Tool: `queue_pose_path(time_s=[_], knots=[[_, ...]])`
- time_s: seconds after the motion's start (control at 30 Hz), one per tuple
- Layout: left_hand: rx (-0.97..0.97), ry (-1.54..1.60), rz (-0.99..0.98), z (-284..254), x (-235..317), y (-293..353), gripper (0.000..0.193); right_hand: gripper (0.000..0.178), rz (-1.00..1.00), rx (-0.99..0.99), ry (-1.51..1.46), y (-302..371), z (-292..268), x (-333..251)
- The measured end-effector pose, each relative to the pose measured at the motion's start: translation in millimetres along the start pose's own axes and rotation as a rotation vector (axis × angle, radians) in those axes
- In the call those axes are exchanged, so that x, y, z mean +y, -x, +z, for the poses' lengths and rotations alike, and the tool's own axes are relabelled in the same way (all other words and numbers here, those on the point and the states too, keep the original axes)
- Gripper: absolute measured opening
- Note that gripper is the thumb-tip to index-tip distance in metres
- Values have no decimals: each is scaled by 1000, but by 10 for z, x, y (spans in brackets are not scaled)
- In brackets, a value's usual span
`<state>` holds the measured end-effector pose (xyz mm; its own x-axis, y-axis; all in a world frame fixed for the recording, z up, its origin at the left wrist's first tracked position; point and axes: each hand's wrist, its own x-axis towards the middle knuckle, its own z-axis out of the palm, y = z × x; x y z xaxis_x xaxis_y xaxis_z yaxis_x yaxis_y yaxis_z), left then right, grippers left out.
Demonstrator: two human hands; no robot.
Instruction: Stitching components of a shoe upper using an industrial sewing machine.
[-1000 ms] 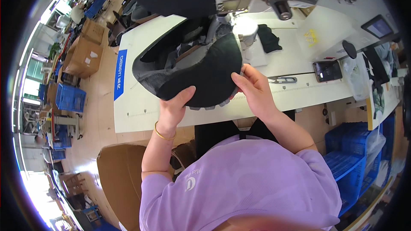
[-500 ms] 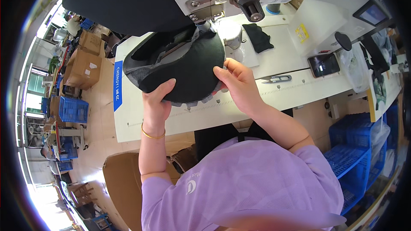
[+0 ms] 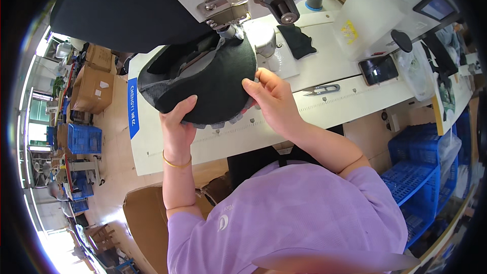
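A curved dark fabric piece (image 3: 213,81) with a grey inner lining and a notched lower edge lies beneath the head of a sewing machine (image 3: 228,18). Its upper edge meets the lit needle area, where the needle itself is hard to make out. My left hand (image 3: 178,122) grips the lower left edge, thumb on top and fingers hidden underneath. At the right edge, my right hand (image 3: 271,96) pinches the fabric between thumb and fingers.
Thread snips (image 3: 322,90) and a dark phone (image 3: 378,69) lie on the white table (image 3: 203,147) to the right. A small black fabric scrap (image 3: 297,41) rests behind them. Blue crates (image 3: 413,172) stand at lower right, an open cardboard box (image 3: 147,218) at lower left.
The whole view has shifted slightly, so machine and table appear further left. Both hands keep their hold on the fabric, which shows little movement relative to the machine.
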<state>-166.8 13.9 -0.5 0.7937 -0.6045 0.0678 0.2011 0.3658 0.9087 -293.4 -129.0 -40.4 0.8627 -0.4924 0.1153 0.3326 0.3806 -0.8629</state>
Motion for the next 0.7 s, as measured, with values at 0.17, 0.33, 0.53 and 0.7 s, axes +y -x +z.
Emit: queue_pose_path(time_s=[0.17, 0.33, 0.53, 0.7], knots=[[16, 1, 17, 2, -16, 3, 36, 17, -22, -11, 0, -13, -22, 3], [-16, 0, -5, -19, -2, -18, 33, 17, -52, 41, 193, -62, -43, 98], [-9, 12, -1, -22, -2, 6, 33, 15, 29, 24, 110, -39, -51, 112], [33, -35, -4, -17, -32, 58, 34, 15, 62, 14, 62, -33, -109, 71]])
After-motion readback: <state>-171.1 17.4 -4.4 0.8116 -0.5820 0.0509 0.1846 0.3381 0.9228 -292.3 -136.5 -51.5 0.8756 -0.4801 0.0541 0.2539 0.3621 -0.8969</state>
